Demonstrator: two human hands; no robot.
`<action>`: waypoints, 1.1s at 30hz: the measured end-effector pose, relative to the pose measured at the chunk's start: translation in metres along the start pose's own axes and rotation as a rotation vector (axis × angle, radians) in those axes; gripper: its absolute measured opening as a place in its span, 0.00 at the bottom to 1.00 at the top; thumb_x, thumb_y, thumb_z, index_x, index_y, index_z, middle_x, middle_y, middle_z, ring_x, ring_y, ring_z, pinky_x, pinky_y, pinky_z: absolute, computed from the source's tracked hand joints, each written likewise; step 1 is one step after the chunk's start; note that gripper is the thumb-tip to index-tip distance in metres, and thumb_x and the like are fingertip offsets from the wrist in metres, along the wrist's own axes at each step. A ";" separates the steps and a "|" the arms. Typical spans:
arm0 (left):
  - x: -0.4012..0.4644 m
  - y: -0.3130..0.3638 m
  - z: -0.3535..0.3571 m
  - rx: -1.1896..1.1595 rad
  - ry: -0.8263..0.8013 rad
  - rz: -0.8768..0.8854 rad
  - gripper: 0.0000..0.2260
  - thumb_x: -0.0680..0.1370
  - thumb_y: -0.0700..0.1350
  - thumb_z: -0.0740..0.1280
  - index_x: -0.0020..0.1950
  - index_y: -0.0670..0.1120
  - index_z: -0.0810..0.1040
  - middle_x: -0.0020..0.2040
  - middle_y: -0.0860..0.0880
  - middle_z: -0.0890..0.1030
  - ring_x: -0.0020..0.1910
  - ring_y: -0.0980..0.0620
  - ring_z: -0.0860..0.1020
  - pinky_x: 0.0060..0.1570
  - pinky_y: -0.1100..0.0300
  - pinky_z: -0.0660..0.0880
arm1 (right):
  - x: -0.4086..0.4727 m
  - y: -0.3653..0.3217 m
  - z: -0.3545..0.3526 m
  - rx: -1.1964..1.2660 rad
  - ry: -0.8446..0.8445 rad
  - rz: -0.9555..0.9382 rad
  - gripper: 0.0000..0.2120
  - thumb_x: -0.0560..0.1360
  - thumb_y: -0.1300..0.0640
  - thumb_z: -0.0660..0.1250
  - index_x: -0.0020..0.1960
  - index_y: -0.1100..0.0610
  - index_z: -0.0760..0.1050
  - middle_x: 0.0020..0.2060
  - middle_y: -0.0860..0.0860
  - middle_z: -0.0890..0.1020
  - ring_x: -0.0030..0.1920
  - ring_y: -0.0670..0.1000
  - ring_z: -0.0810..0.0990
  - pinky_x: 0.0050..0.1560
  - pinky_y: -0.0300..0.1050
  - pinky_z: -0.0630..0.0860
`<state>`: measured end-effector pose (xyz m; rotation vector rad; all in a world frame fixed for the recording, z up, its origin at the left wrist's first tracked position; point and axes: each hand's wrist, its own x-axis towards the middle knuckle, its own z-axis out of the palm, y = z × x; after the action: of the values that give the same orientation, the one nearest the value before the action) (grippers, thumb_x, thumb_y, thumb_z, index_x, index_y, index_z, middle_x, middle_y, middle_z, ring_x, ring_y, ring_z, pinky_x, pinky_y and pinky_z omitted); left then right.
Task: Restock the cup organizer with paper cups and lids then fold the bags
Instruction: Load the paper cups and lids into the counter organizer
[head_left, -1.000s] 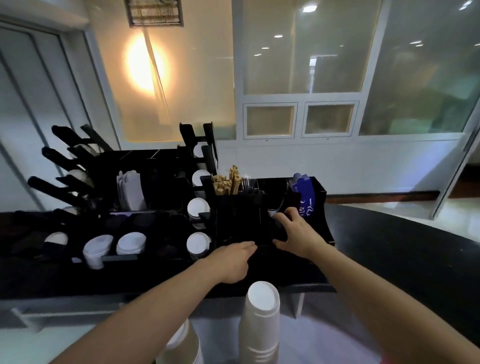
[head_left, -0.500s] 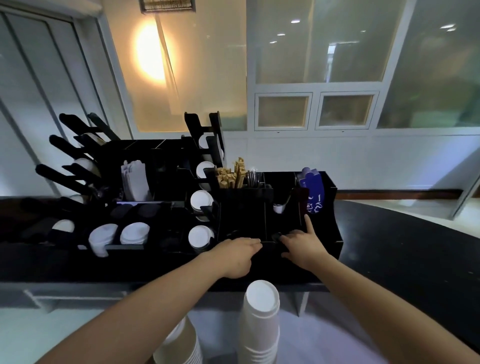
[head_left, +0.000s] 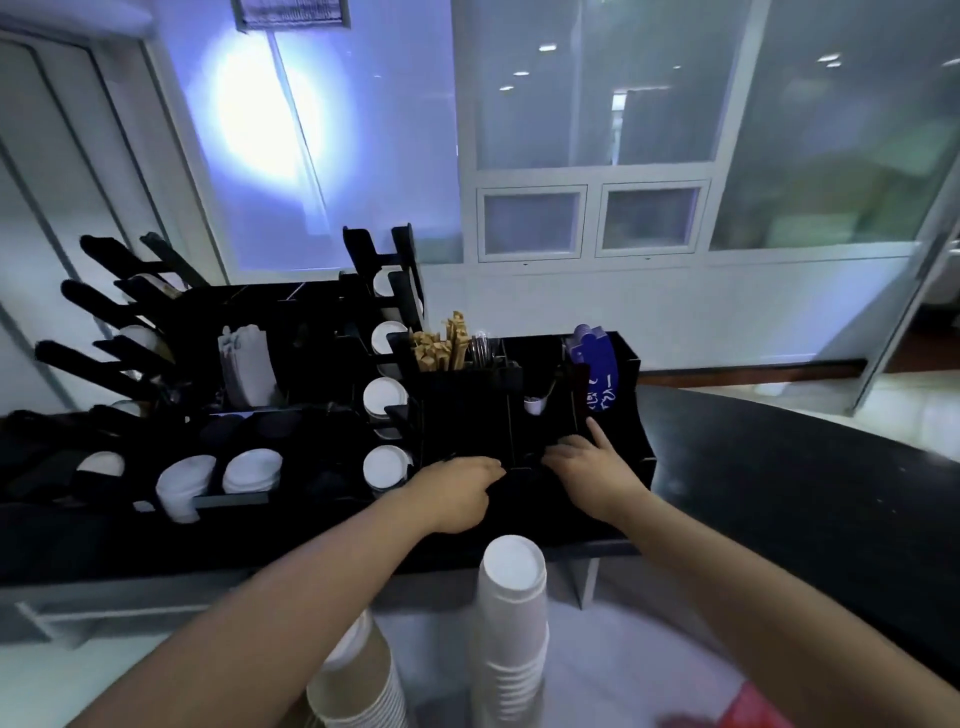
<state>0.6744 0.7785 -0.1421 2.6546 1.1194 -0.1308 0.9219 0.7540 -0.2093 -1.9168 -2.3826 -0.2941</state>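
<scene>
At the near edge of the black cup organizer (head_left: 631, 395) we find the left hand (head_left: 457, 493) curled and the right hand (head_left: 592, 470) with forefinger extended, their grip indeterminable, while two loose stacks of paper cups (head_left: 511, 634) stand nearer, unloaded, so restocking remains incomplete and no bags are visible.

Organizer (head_left: 631, 415): black, matt, rigid sheet, looks like plastic. Cups (head_left: 511, 618): white paper, matt, rolled rims; second stack (head_left: 358, 675) the same, slightly cream. Lids (head_left: 252, 470): white, smooth. Stirrers (head_left: 441, 348): pale wood, bare. Counter (head_left: 779, 467): black, smooth, dull sheen. Blue packet (head_left: 597, 374): glossy.
</scene>
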 end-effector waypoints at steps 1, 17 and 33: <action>-0.003 0.000 0.000 -0.021 0.029 -0.005 0.24 0.79 0.39 0.56 0.76 0.52 0.70 0.77 0.56 0.66 0.75 0.49 0.66 0.71 0.51 0.68 | -0.005 0.000 -0.005 0.025 0.021 0.032 0.22 0.76 0.62 0.63 0.69 0.52 0.76 0.65 0.49 0.79 0.70 0.53 0.72 0.76 0.60 0.38; -0.123 -0.004 0.017 0.038 0.463 0.170 0.19 0.82 0.39 0.57 0.71 0.51 0.73 0.60 0.48 0.82 0.57 0.46 0.80 0.54 0.47 0.78 | -0.133 -0.096 -0.057 0.178 0.053 0.408 0.22 0.73 0.70 0.64 0.64 0.57 0.77 0.65 0.52 0.76 0.65 0.57 0.75 0.71 0.53 0.58; -0.200 0.013 0.174 -0.035 0.458 0.393 0.12 0.78 0.49 0.58 0.50 0.47 0.80 0.48 0.48 0.83 0.46 0.46 0.78 0.45 0.50 0.76 | -0.264 -0.184 0.069 0.402 -0.348 0.666 0.28 0.80 0.49 0.64 0.78 0.53 0.62 0.73 0.56 0.67 0.69 0.59 0.71 0.68 0.50 0.70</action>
<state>0.5470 0.5845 -0.2711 2.8872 0.6682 0.5884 0.8052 0.4758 -0.3418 -2.5154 -1.6080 0.5483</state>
